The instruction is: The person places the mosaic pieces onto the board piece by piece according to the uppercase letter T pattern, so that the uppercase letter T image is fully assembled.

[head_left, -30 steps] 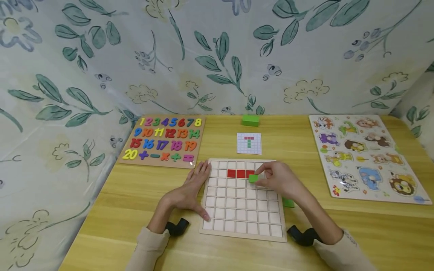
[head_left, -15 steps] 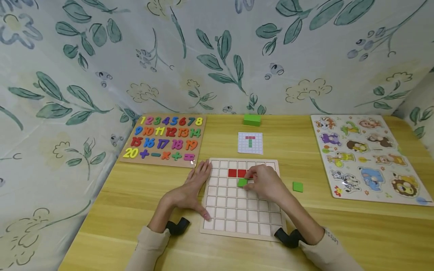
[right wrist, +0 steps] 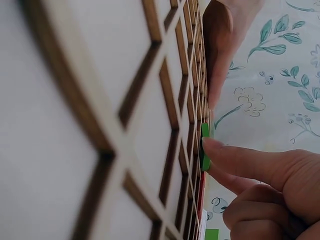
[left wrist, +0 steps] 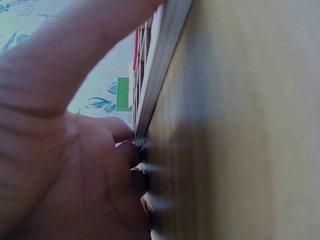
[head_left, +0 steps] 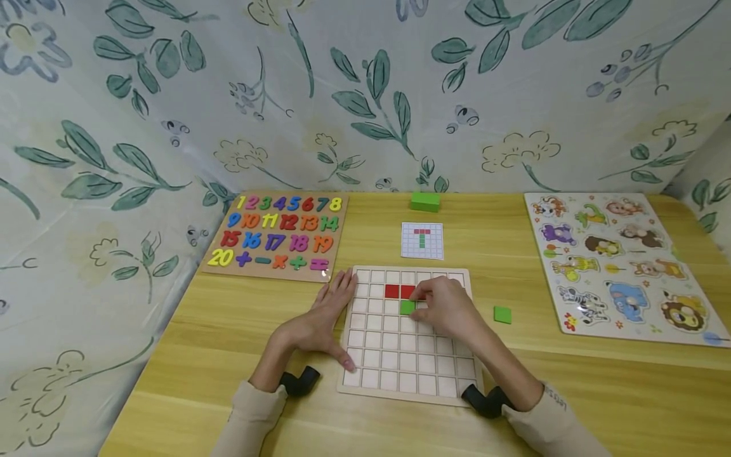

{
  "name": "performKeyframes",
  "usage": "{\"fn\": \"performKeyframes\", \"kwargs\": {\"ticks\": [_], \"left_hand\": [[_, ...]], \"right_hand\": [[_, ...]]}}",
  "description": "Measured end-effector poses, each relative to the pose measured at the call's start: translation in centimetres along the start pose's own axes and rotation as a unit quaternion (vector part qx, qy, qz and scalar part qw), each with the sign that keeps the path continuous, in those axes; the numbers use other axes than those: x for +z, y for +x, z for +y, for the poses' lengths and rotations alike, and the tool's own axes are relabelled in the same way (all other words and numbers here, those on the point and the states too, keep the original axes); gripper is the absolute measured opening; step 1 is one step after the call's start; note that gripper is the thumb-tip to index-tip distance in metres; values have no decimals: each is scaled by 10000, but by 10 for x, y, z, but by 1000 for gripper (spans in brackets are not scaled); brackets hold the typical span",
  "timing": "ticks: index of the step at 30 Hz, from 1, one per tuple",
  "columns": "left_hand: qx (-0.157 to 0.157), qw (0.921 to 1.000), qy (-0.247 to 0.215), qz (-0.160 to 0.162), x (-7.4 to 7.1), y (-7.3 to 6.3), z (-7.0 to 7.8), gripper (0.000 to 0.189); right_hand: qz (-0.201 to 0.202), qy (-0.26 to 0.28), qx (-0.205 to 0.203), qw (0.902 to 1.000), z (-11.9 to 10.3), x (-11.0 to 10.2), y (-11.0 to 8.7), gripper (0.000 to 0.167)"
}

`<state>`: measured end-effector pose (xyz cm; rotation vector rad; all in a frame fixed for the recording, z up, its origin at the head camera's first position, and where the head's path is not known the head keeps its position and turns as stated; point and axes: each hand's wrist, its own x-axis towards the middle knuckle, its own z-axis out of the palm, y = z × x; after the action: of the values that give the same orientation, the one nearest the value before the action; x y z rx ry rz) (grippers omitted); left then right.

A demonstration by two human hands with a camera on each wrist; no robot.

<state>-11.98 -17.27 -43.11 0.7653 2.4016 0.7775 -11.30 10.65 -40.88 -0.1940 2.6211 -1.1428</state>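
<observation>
Floral cloth (head_left: 257, 120) behind yellow wooden table (head_left: 200, 343): right hand (head_left: 448, 308), nearer, pinches green tile (head_left: 407, 308) just below frame centre, under red tiles (head_left: 392, 291) on gridded board (head_left: 388, 381), left hand (head_left: 316, 329) spread along board's left edge.

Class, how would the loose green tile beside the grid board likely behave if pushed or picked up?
The loose green tile looks stiff: its straight edges show no bend. It is probably light, being small and thin. Lying flat on the table, it would likely slide rather than roll.
</observation>
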Motion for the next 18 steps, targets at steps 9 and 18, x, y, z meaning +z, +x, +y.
{"fn": "performKeyframes", "kwargs": {"ticks": [9, 18], "left_hand": [[-8, 10000, -41, -22, 0, 0, 0, 156], [4, 10000, -50, -10, 0, 0, 0, 155]], "right_hand": [[-39, 412, 141, 9990, 9, -1, 5, 20], [-272, 594, 245, 9976, 12, -3, 7, 23]]}}
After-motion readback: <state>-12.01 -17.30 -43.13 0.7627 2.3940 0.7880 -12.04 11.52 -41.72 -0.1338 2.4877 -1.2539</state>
